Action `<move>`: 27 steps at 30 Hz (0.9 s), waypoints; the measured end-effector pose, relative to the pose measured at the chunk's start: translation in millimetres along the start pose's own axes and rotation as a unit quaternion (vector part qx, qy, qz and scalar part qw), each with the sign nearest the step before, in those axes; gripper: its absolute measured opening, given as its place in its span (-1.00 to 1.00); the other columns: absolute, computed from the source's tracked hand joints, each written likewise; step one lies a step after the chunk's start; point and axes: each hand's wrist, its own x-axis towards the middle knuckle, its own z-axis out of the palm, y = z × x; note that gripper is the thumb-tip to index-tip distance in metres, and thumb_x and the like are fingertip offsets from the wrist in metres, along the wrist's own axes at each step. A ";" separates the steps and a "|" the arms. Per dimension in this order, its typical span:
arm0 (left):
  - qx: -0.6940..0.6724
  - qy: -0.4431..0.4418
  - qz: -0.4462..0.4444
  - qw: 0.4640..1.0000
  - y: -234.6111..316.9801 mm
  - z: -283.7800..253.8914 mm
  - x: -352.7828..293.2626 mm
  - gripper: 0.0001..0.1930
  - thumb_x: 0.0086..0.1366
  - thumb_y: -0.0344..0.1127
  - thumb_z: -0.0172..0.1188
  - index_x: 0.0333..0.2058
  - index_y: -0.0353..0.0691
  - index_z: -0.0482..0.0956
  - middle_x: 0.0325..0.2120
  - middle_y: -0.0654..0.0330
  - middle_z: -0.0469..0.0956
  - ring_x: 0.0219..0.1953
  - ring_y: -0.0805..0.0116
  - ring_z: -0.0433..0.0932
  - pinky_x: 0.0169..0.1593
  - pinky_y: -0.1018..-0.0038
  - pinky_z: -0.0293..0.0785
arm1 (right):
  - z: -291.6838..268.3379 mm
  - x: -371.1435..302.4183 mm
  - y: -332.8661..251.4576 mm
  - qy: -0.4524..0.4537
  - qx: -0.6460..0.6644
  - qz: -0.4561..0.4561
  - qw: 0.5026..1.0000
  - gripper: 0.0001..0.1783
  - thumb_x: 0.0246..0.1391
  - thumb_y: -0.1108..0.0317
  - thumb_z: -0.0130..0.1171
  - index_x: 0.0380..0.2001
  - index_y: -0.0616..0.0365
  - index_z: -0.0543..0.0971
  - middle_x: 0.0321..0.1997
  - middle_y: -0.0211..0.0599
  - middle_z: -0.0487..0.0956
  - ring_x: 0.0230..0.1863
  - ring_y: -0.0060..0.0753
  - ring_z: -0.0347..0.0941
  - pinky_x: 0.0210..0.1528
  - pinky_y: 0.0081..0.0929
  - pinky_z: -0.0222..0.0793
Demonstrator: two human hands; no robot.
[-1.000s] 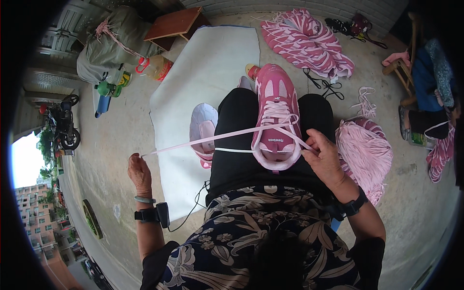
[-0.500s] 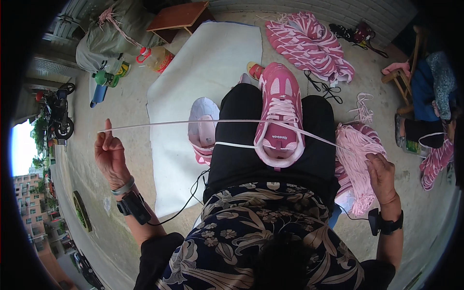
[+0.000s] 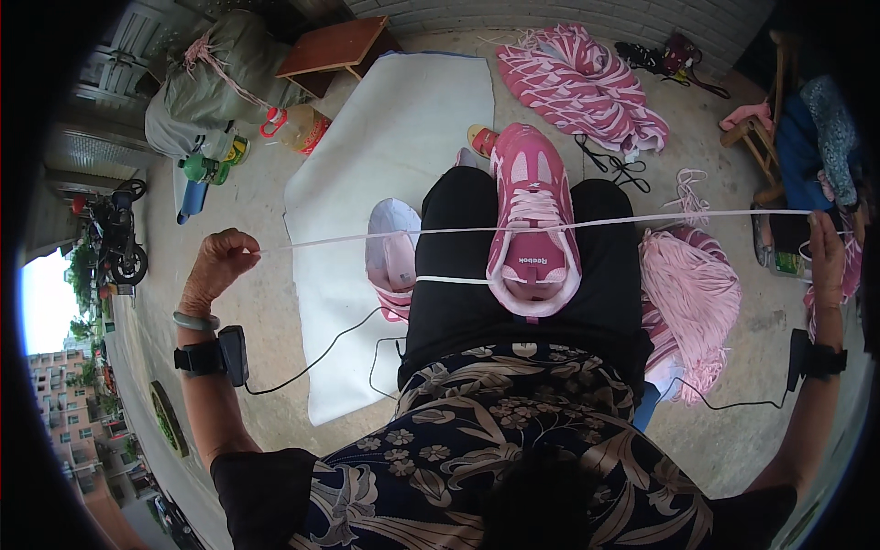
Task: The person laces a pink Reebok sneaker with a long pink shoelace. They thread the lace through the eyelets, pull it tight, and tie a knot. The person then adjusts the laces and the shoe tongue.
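Observation:
A pink sneaker (image 3: 534, 213) rests on my lap, toe pointing away from me. A pale pink shoelace (image 3: 385, 236) runs through its eyelets and stretches taut to both sides. My left hand (image 3: 217, 268) pinches the left end of the lace, far out to the left. Far out at the right edge of the view, my right hand (image 3: 827, 249) grips the other end. A second pink and white sneaker (image 3: 392, 259) lies on the white sheet (image 3: 403, 128) beside my left thigh.
A bundle of pale pink laces (image 3: 689, 295) lies by my right thigh. A pink striped pile (image 3: 579, 84) sits further ahead on the concrete. Bottles (image 3: 298, 128), a tied grey sack (image 3: 209, 82) and a wooden stool (image 3: 337, 46) stand at the upper left. A wooden chair (image 3: 765, 119) is at right.
Both hands have moved apart, outward from the shoe, drawing the lace out long and taut. The sneaker on my lap has stayed in place.

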 end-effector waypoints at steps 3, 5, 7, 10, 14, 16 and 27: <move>0.169 0.018 0.029 0.985 2.3 10.5 13.7 -0.92 -0.06 -0.46 0.27 -0.51 -0.21 0.57 -0.60 0.22 0.45 -0.53 0.32 0.46 -0.41 0.45 0.39 | 59.5 -2.4 -43.2 -0.052 0.179 0.253 0.949 -0.71 0.17 0.17 -0.03 -0.56 0.06 0.46 -0.73 -0.59 0.25 -0.72 -0.79 0.09 -0.72 -0.71 0.05; 0.222 0.064 0.065 0.971 -0.9 34.9 37.9 -0.94 -0.05 -0.43 0.26 -0.54 -0.21 0.56 -0.50 0.15 0.48 -0.46 0.19 0.50 -0.36 0.41 0.42 | 105.9 -37.3 -71.3 -0.123 0.234 0.346 0.900 -0.77 0.07 0.15 0.01 -0.54 0.02 0.46 -0.78 -0.60 0.15 -0.79 -0.70 0.03 -0.77 -0.63 0.05; 0.143 0.093 0.035 0.985 -6.8 62.5 50.6 -0.93 -0.03 -0.38 0.24 -0.54 -0.19 0.54 -0.46 0.17 0.49 -0.38 0.20 0.50 -0.27 0.36 0.41 | 142.0 -65.0 -130.8 -0.246 0.355 0.448 0.783 -0.90 -0.08 0.29 0.03 -0.53 0.06 0.44 -0.76 -0.57 0.19 -0.79 -0.65 0.06 -0.75 -0.56 0.15; 0.243 0.112 0.110 0.957 29.0 107.6 61.6 -0.94 0.00 -0.36 0.23 -0.54 -0.14 0.52 -0.45 0.25 0.51 -0.23 0.26 0.45 -0.11 0.25 0.29 | 180.7 -92.0 -183.6 -0.326 0.491 0.431 0.683 -0.84 0.03 0.24 0.06 -0.45 0.10 0.47 -0.56 -0.40 0.49 -0.56 -0.57 0.39 -0.41 -0.49 0.42; 0.033 0.059 0.078 0.995 55.4 146.1 79.5 -0.81 0.17 -0.25 0.13 -0.52 -0.20 0.41 -0.68 0.27 0.43 -0.53 0.37 0.45 -0.33 0.37 0.36 | 207.9 -91.7 -212.4 -0.305 0.576 0.344 0.676 -0.86 0.05 0.33 0.15 -0.37 0.16 0.59 -0.49 -0.47 0.53 -0.54 -0.71 0.34 -0.46 -0.74 0.31; -0.289 0.030 -0.011 0.957 72.2 165.3 85.1 -0.70 0.29 -0.13 0.02 -0.52 -0.23 0.35 -0.80 0.30 0.29 -0.79 0.56 0.27 -0.69 0.60 0.28 | 220.5 -90.8 -213.9 -0.282 0.616 0.309 0.667 -0.87 0.05 0.36 0.15 -0.38 0.18 0.58 -0.51 -0.48 0.51 -0.59 -0.73 0.31 -0.51 -0.78 0.29; -0.666 -0.162 -0.255 0.682 157.5 196.8 71.4 -0.80 0.29 -0.22 0.02 -0.34 -0.25 0.42 -0.70 0.28 0.37 -0.71 0.48 0.37 -0.57 0.52 0.45 | 249.2 -90.7 -235.5 -0.158 0.635 0.236 0.719 -0.92 -0.02 0.54 0.17 -0.39 0.21 0.56 -0.51 -0.50 0.50 -0.49 -0.73 0.35 -0.40 -0.73 0.29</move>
